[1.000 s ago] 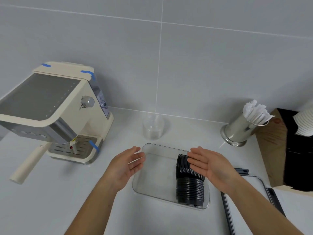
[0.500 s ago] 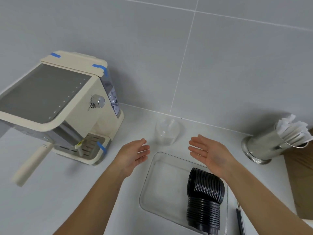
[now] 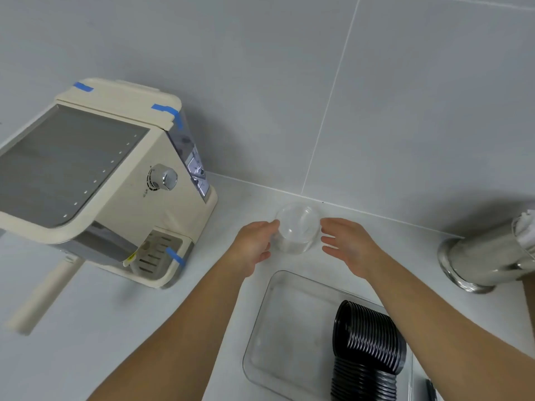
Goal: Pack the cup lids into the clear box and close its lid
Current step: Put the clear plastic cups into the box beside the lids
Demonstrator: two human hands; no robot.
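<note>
A stack of clear cup lids (image 3: 297, 227) stands on the white counter close to the wall. My left hand (image 3: 253, 246) touches its left side with the fingers curled around it. My right hand (image 3: 346, 243) is just to the right of the stack, fingers apart, a small gap between them and the lids. Nearer to me lies the open clear box (image 3: 275, 337), and a curved row of black cup lids (image 3: 366, 348) rests in its right half.
A cream espresso machine (image 3: 95, 180) with blue tape fills the left side. A steel canister (image 3: 489, 259) with white paper sticks stands at the right edge. The grey tiled wall rises right behind the clear lids.
Both hands have moved away from the box towards the wall and closed in on the stack of clear lids. The view has shifted forward and right, bringing the stack nearer.
</note>
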